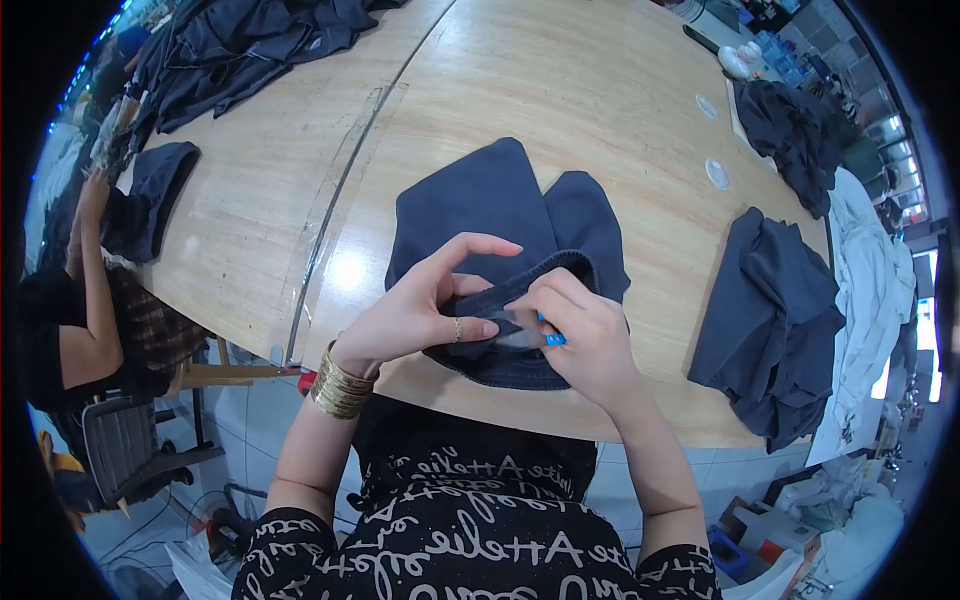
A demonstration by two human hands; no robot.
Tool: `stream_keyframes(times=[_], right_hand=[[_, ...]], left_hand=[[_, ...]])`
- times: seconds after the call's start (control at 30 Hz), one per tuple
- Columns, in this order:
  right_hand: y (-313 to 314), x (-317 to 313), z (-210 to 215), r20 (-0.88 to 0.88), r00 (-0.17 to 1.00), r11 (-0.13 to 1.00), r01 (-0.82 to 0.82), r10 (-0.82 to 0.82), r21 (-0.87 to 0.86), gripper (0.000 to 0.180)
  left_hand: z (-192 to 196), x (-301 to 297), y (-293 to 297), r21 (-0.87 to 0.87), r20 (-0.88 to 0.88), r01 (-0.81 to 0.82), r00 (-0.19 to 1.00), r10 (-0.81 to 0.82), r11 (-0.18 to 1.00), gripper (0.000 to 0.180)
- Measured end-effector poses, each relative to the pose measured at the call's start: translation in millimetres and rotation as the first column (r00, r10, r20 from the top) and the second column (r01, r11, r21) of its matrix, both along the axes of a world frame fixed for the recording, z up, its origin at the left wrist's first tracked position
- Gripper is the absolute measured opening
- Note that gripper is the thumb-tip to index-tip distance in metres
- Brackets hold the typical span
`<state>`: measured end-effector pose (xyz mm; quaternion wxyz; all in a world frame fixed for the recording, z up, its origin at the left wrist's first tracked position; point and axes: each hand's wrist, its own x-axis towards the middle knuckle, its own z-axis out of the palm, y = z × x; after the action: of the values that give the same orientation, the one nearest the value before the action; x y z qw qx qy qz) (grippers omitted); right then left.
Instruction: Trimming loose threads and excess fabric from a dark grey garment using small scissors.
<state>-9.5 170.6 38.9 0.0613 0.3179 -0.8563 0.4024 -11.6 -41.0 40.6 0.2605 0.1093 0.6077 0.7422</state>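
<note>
A folded pair of dark navy trousers (470, 205) lies on the table in front of me, its waistband opening turned toward my body. My left hand (425, 310) grips the waistband edge between thumb and fingers, with the index finger stretched out above the cloth. In my right hand (575, 325) is a small blue-handled tool (553, 338), perhaps thread snips. Its pale front end is smeared by motion just over the waistband, close to my left thumb. Whether it touches the cloth I cannot tell.
Dark folded garments (770, 320) lie at the table's right edge, beside white cloth (865, 300). A dark heap (250, 50) lies far left. Another person's arm (95, 260) is at the left, near a dark piece (165, 195). A taped seam (345, 180) crosses the tabletop.
</note>
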Motion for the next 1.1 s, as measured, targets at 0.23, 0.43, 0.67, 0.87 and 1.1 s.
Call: stream_keyframes(times=[0.23,0.43,0.67,0.87,1.1], right_hand=[[-2,-10,10,0.344,0.936,0.991,0.109,-0.077,-0.076,0.011],[-1,-14,16,0.358,0.932,0.996,0.076,-0.058,-0.036,0.017],[-2,-21,22,0.324,0.945,0.999,0.043,-0.047,0.021,0.018],[-4,-21,27,0.273,0.962,1.000,-0.002,0.000,0.005,0.017],[13,-32,-9,0.219,0.912,0.933,0.360,-0.346,-0.024,0.023]], left_hand=[[-6,18,10,-0.491,-0.713,-0.513,0.701,0.013,0.704,0.047],[-13,29,27,-0.450,-0.665,-0.520,0.737,0.116,0.726,0.031],[-12,25,29,-0.421,-0.668,-0.539,0.728,0.153,0.729,0.023],[-19,24,34,-0.340,-0.700,-0.617,0.671,0.247,0.710,0.012],[-24,23,30,-0.284,-0.564,-0.581,0.745,0.358,0.763,0.009]])
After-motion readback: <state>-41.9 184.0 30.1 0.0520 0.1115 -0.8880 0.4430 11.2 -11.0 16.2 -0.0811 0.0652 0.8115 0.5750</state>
